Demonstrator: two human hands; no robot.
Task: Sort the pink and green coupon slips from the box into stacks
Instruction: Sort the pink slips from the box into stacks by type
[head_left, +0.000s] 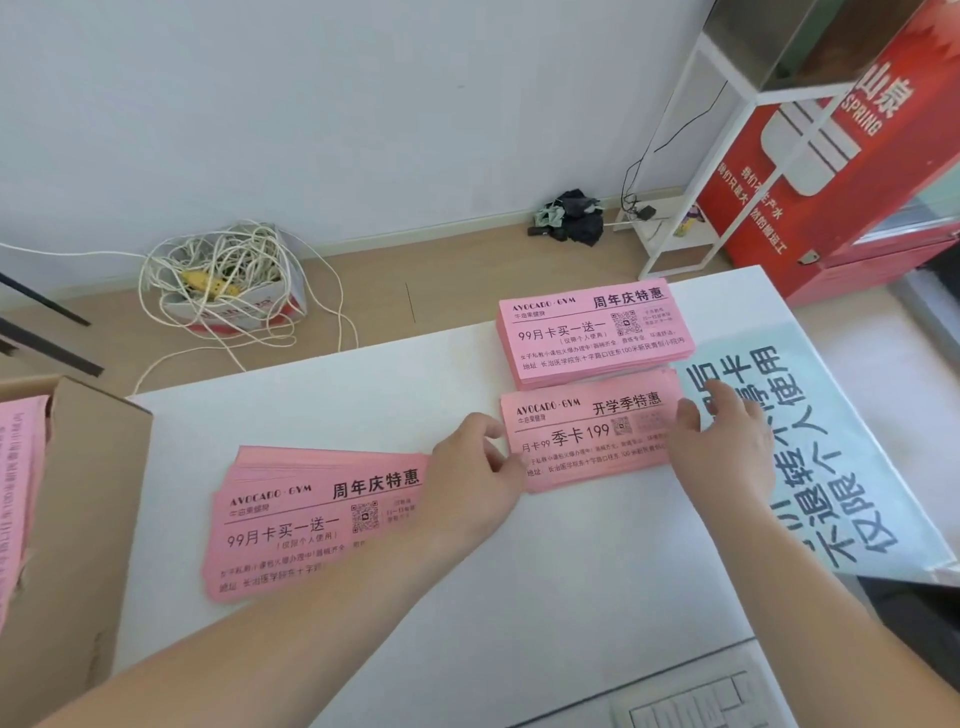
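You had both hands, left hand (478, 467) and right hand (727, 436), loosely spread, squaring the middle pink stack (587, 441) on the bench (519, 597). Push unevenly and it'd probably fan out like the loose pile (311, 519).

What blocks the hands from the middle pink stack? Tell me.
Nothing visible does. The left hand and right hand already touch the ends of the middle pink stack on the white table.
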